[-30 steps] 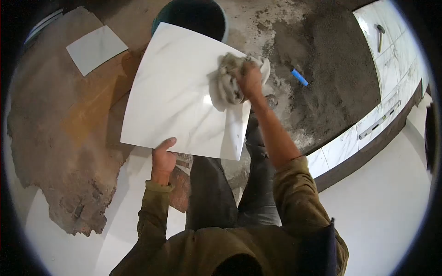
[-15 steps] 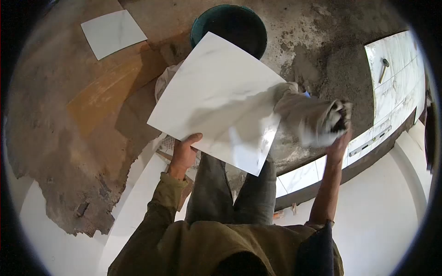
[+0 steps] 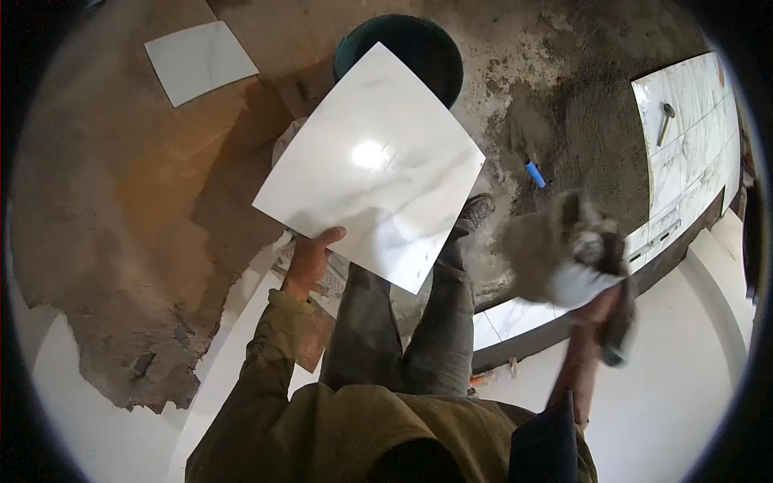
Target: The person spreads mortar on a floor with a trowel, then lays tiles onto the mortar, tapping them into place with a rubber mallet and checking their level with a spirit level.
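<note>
One tile (image 3: 370,161) pinched at near edge by left hand (image 3: 310,259). Right of tile, rag (image 3: 551,249) clenched in right hand (image 3: 597,310), clear of it. Seemingly mid-wipe; steady tile needed.

A bucket (image 3: 419,40) stands on bare floor, a loose tile (image 3: 200,60) lying well left of it. Right of the bucket spreads grey mortar (image 3: 596,129) holding a blue-handled tool (image 3: 535,175). Farther right a hammer (image 3: 664,121) lies on laid tiles (image 3: 692,161).
</note>
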`<state>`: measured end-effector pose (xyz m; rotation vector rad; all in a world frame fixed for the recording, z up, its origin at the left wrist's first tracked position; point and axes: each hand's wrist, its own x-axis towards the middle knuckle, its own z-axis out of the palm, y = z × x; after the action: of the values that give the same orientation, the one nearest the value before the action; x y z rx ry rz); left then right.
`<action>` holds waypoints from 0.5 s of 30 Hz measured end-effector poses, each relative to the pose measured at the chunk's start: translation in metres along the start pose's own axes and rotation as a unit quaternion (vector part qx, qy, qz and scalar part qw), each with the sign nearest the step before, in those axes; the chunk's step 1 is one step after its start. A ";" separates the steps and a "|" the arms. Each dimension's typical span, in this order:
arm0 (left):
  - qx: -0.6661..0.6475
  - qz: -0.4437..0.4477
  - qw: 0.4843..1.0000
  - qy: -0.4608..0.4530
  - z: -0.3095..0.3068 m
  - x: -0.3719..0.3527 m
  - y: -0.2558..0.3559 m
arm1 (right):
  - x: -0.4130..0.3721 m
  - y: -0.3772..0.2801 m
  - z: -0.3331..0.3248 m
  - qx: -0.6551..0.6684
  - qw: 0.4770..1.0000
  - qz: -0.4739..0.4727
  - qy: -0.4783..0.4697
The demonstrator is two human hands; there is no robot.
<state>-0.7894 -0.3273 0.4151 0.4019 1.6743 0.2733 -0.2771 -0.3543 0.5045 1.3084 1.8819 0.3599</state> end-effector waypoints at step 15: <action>0.198 0.244 0.948 -0.052 -0.007 0.006 0.003 | 0.155 -0.280 -0.126 0.753 0.643 -0.025 0.139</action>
<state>-0.7967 -0.3215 0.4117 1.1196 1.5034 0.2710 -0.5768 -0.3109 0.3408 2.2059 2.4280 -1.5080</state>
